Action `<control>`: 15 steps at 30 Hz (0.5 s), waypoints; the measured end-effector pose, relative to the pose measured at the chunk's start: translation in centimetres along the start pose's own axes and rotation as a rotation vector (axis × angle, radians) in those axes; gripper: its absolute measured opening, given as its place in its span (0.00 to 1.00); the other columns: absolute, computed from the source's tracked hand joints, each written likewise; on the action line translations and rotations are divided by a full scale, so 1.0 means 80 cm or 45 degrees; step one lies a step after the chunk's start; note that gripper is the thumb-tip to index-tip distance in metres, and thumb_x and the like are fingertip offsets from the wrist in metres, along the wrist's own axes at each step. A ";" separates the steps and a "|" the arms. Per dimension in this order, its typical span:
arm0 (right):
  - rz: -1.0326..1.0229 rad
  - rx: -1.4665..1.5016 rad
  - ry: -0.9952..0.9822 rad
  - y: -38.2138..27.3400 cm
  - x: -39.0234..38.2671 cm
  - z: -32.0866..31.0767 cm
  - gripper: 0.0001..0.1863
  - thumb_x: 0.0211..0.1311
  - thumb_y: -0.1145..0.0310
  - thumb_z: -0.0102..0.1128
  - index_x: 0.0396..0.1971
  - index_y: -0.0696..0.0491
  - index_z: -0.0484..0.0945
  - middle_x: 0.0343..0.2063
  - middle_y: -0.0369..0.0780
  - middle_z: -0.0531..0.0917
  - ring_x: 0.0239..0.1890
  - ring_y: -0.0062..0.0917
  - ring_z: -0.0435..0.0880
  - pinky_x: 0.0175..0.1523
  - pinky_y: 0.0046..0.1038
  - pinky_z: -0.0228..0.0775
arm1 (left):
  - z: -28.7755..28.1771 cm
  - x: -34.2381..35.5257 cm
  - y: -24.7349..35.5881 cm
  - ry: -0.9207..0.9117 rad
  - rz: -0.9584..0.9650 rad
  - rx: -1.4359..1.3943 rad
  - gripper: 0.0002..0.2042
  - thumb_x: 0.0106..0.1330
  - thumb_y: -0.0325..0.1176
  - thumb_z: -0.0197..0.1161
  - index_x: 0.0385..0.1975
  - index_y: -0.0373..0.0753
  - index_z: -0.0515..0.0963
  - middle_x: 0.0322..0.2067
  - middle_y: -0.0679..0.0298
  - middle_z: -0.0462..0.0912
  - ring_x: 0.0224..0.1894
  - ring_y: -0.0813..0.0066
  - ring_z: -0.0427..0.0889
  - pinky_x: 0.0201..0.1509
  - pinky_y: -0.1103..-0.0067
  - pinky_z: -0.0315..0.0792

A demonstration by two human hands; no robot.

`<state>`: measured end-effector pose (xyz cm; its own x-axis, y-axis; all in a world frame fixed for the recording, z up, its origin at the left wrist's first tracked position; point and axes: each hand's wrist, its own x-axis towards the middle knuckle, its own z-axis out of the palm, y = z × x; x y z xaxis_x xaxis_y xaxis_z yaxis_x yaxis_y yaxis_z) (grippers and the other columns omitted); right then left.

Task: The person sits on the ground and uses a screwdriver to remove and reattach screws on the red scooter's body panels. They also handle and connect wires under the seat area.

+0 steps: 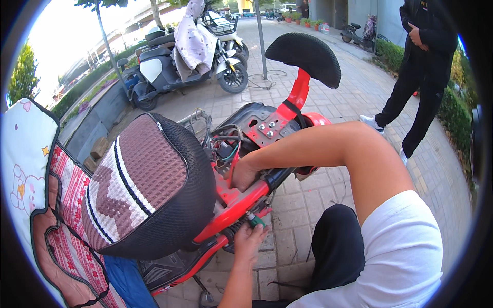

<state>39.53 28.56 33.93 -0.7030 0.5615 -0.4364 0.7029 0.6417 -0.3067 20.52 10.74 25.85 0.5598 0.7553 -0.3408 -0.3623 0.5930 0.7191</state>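
A red electric scooter stands before me, its red frame tube (241, 203) running below the opened body. My left hand (247, 241) is low beside that tube, fingers closed round a small green-handled tool (255, 220) whose upper end meets the side of the frame. My right hand (243, 175) reaches down into the open bay, and its fingers are hidden behind the red parts. Loose wires (226, 138) and connectors lie just beyond it. The plaid-covered seat (136, 179) is tipped up on the left. A black padded backrest (305, 54) rises on a red bracket (298, 95).
A quilted wind cover (31, 154) hangs at the far left. Other scooters (174, 66) are parked behind, near a metal pole (261, 46). Someone in dark clothes (423, 72) stands on the paving (328, 190) at right, by a hedge (452, 123).
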 end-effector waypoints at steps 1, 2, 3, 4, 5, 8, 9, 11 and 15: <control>-0.026 0.004 0.009 -0.001 -0.001 -0.001 0.22 0.50 0.65 0.59 0.45 0.60 0.81 0.41 0.51 0.85 0.44 0.39 0.82 0.50 0.40 0.73 | -0.001 0.001 -0.002 0.024 0.040 0.063 0.11 0.66 0.26 0.68 0.43 0.38 0.73 0.38 0.67 0.80 0.34 0.73 0.82 0.44 0.73 0.79; -0.051 0.008 0.018 -0.001 -0.002 -0.002 0.22 0.50 0.65 0.59 0.45 0.60 0.81 0.41 0.51 0.85 0.44 0.39 0.82 0.50 0.40 0.73 | -0.001 0.002 -0.003 0.048 0.081 0.125 0.11 0.66 0.26 0.68 0.43 0.38 0.73 0.38 0.68 0.80 0.34 0.73 0.82 0.43 0.74 0.79; -0.076 0.010 0.026 -0.002 -0.003 -0.004 0.22 0.50 0.65 0.59 0.45 0.60 0.81 0.41 0.51 0.85 0.44 0.40 0.82 0.50 0.41 0.73 | 0.002 0.003 -0.004 0.060 0.125 0.162 0.11 0.65 0.25 0.68 0.43 0.38 0.73 0.38 0.68 0.80 0.33 0.73 0.82 0.43 0.74 0.79; -0.062 0.005 0.021 -0.003 0.000 -0.004 0.22 0.49 0.66 0.58 0.45 0.60 0.81 0.40 0.52 0.85 0.44 0.40 0.82 0.50 0.41 0.73 | 0.003 0.002 -0.005 0.083 0.165 0.201 0.11 0.65 0.25 0.68 0.43 0.38 0.73 0.38 0.68 0.80 0.33 0.74 0.82 0.42 0.74 0.79; -0.050 -0.001 0.015 -0.005 0.002 -0.006 0.22 0.49 0.66 0.58 0.45 0.60 0.80 0.40 0.52 0.85 0.44 0.40 0.82 0.49 0.41 0.73 | 0.005 0.002 -0.005 0.107 0.206 0.240 0.12 0.65 0.25 0.68 0.43 0.39 0.73 0.38 0.68 0.80 0.32 0.74 0.82 0.42 0.75 0.79; -0.059 -0.043 0.025 0.000 0.002 -0.003 0.22 0.48 0.67 0.58 0.45 0.61 0.80 0.39 0.52 0.85 0.42 0.40 0.83 0.48 0.41 0.74 | 0.006 0.005 -0.004 0.049 0.164 0.231 0.11 0.66 0.25 0.67 0.44 0.39 0.73 0.37 0.69 0.80 0.34 0.75 0.81 0.44 0.74 0.78; -0.071 -0.062 0.033 0.004 -0.001 -0.003 0.22 0.48 0.67 0.58 0.44 0.61 0.80 0.38 0.52 0.85 0.42 0.40 0.83 0.47 0.41 0.74 | 0.005 0.009 -0.005 -0.007 0.154 0.206 0.10 0.67 0.26 0.66 0.44 0.39 0.74 0.38 0.69 0.80 0.35 0.74 0.81 0.46 0.73 0.78; 0.017 0.137 -0.001 -0.017 0.000 -0.017 0.22 0.46 0.68 0.59 0.44 0.61 0.80 0.36 0.51 0.85 0.40 0.37 0.83 0.45 0.40 0.74 | -0.018 0.009 -0.006 -0.033 0.138 0.168 0.10 0.68 0.27 0.65 0.46 0.39 0.74 0.39 0.68 0.80 0.39 0.73 0.82 0.48 0.72 0.78; 0.052 0.240 -0.051 -0.010 -0.012 -0.008 0.20 0.47 0.70 0.58 0.43 0.61 0.80 0.34 0.48 0.85 0.37 0.33 0.83 0.42 0.37 0.74 | -0.008 0.009 -0.007 -0.050 0.032 0.124 0.15 0.70 0.27 0.63 0.55 0.36 0.74 0.46 0.65 0.82 0.43 0.76 0.82 0.51 0.76 0.78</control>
<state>39.60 27.80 35.12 -0.6711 0.5617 -0.4838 0.7414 0.5071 -0.4395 20.66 11.10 24.84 0.5810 0.7570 -0.2990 -0.3039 0.5425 0.7831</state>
